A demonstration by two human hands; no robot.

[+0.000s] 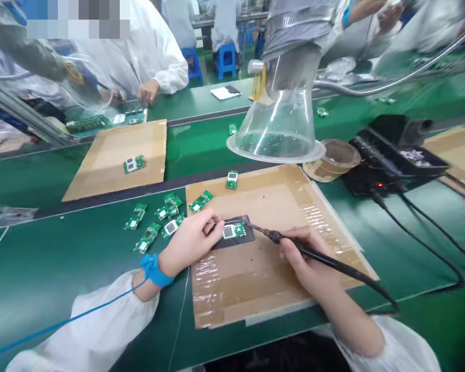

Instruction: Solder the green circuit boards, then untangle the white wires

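My right hand (pixel 306 258) grips a black soldering iron (pixel 313 250), and its tip touches the edge of a green circuit board (pixel 234 231). That board has a small white-framed display and lies on a dark mat (pixel 232 242), on a taped cardboard pad (pixel 251 289). My left hand (pixel 189 241) rests just left of the board, with its fingertips pinching a thin solder wire (pixel 216 223). A blue wrist strap (pixel 155 271) circles my left wrist. Several similar boards (pixel 155 222) lie loose on the green bench left of my left hand.
A clear funnel-shaped fume hood (pixel 279 129) hangs above the pad. A black soldering station (pixel 395 155) with trailing cables stands to the right, near a round tan tape roll (pixel 331 160). A second cardboard pad (pixel 114 160) holds one board. A co-worker's hand (pixel 148 92) works across the bench.
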